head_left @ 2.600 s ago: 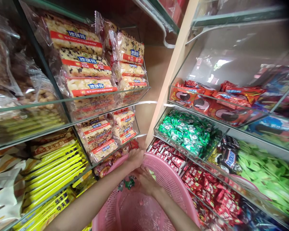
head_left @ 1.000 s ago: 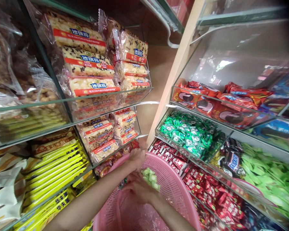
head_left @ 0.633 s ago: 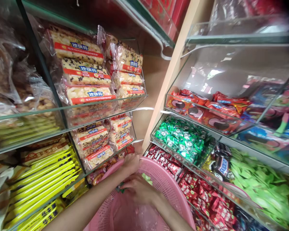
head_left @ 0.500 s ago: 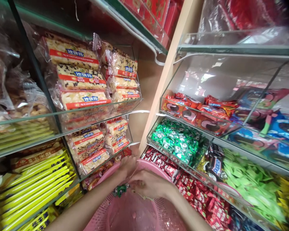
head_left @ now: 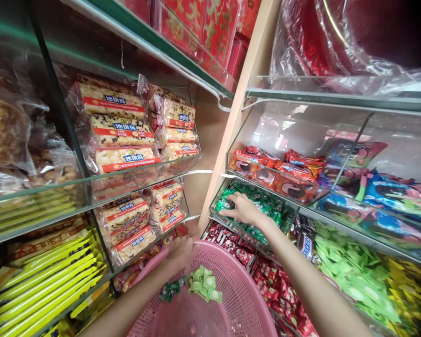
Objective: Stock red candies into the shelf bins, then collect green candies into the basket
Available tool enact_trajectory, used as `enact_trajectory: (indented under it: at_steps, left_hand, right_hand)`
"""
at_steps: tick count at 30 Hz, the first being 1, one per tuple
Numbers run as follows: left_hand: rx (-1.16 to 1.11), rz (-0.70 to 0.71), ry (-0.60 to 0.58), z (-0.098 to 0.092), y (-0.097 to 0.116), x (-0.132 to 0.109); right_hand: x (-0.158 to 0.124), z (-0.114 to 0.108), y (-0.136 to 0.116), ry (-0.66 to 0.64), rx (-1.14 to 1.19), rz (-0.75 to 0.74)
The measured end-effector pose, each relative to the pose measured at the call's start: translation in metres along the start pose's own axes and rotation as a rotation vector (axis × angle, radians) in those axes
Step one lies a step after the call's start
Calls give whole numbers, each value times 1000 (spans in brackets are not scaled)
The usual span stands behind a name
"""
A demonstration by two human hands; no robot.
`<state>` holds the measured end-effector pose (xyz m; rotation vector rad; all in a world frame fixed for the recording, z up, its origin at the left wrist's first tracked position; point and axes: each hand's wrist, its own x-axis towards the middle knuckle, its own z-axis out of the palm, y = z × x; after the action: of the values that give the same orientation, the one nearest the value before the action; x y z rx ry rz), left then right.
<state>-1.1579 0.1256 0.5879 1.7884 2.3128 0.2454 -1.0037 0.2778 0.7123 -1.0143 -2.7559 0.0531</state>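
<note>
My left hand (head_left: 179, 252) grips the far rim of a pink plastic basket (head_left: 231, 290) held low in front of me. Inside the basket lie several light green wrapped candies (head_left: 205, 284) and a couple of dark green ones (head_left: 171, 290). My right hand (head_left: 241, 208) reaches into a glass bin of dark green wrapped candies (head_left: 266, 206) on the right shelf. Its fingers are bent down into the pile; what they hold is hidden.
Glass shelves on the left hold stacked rice-crisp packs (head_left: 121, 133) and yellow snack packs (head_left: 52, 271). On the right are bins of red cookie packs (head_left: 284, 171), red candies (head_left: 231, 236) and light green candies (head_left: 351, 267). A beige post (head_left: 242, 107) divides the shelves.
My right hand has left the basket and moved up and right into the dark green candy bin. The light green candies now lie uncovered in the basket. The view has tilted upward.
</note>
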Motion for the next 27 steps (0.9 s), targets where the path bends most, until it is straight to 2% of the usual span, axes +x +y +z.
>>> enact_trajectory:
  at_steps: [3,7,15,21,27]
  left_hand:
    - [34,19,27,1,-5,-1]
    - [57,20,44,-1,-8,-1]
    - [68,25,33,-4,-3,1]
    - [61,35,36,-2,-1,1]
    - [48,58,49,-2,-2,0]
  right_hand:
    - [4,3,-4,-19,-51,25]
    - [2,-2,-4,-27,-59,-16]
    - [-8,-2,-16,-35,-175,-53]
    - [-4,1,-9,16,-9,-51]
    - [0,2,0,120,179,-69]
